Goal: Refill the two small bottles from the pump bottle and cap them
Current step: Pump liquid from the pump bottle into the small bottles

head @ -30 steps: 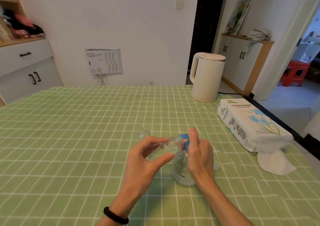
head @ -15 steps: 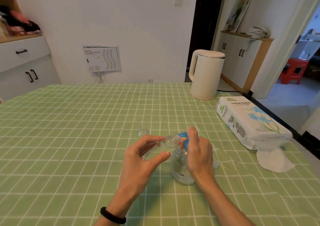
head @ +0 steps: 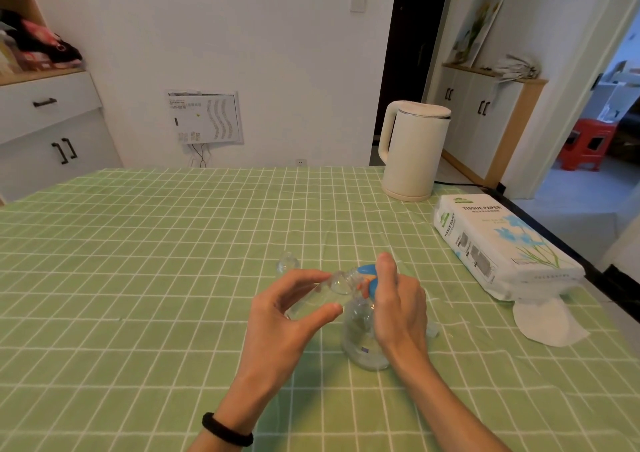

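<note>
Just beyond the left hand's fingertips a small clear cap (head: pixel 286 263) sits loose on the tabletop (head: pixel 138 261). Left hand (head: pixel 284 316) is closed round a small clear bottle (head: pixel 318 297), thumb below, fingers on top, tilted w/ its open mouth up against the blue nozzle. Looks light, thin plastic, prob. slippery if wet; best held mid-body as now, not squeezed hard or it'll burp liquid. Contents: clear, level hard to tell. Just right of it, under the right hand (head: pixel 398 302), stands the pump bottle (head: pixel 360 341): clear, squat, some clear liquid low down, approx. level unclear. Right hand wraps its neck, forefinger on the blue pump head (head: pixel 367 273); base on the tabletop steadies it. A 2nd small clear item peeks out right of that hand, can't tell what.
</note>
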`<action>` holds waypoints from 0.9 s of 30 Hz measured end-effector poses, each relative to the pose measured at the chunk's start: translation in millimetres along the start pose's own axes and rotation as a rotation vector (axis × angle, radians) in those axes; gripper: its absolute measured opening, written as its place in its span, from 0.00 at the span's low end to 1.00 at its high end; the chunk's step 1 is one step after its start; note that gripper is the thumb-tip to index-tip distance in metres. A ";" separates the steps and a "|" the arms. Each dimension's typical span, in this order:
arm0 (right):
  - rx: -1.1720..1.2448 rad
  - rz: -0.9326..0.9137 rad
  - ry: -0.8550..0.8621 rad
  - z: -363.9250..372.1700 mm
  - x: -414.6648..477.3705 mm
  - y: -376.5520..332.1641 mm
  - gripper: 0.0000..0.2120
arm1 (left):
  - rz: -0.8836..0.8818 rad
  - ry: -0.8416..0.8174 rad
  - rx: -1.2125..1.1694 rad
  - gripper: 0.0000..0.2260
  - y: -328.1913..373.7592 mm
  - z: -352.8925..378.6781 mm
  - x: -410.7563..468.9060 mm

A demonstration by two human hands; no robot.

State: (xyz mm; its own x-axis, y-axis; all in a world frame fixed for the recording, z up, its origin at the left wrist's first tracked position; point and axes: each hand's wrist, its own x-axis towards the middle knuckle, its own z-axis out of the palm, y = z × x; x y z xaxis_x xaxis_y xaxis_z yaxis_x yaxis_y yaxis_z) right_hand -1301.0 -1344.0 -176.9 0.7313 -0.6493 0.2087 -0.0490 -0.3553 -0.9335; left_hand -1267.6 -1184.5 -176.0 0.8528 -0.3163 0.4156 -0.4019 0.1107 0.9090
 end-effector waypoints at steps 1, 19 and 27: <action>-0.001 0.005 0.001 -0.2 0.0 -0.2 0.33 | 0.002 -0.001 0.006 0.16 -0.3 -0.1 0.0; 0.012 -0.040 0.016 0.8 -0.8 0.4 0.33 | -0.007 -0.001 0.013 0.16 -1.4 0.3 -0.5; 0.008 -0.044 -0.003 -0.4 1.7 2.1 0.29 | -0.012 -0.004 0.013 0.16 -0.1 -0.8 -0.2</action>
State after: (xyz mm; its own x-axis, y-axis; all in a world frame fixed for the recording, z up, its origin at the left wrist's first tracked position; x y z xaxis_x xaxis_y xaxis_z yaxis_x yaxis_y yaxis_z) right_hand -1300.1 -1346.1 -178.4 0.7350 -0.6308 0.2488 -0.0114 -0.3784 -0.9256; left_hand -1267.4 -1183.7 -176.2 0.8566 -0.3210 0.4041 -0.3957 0.0941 0.9136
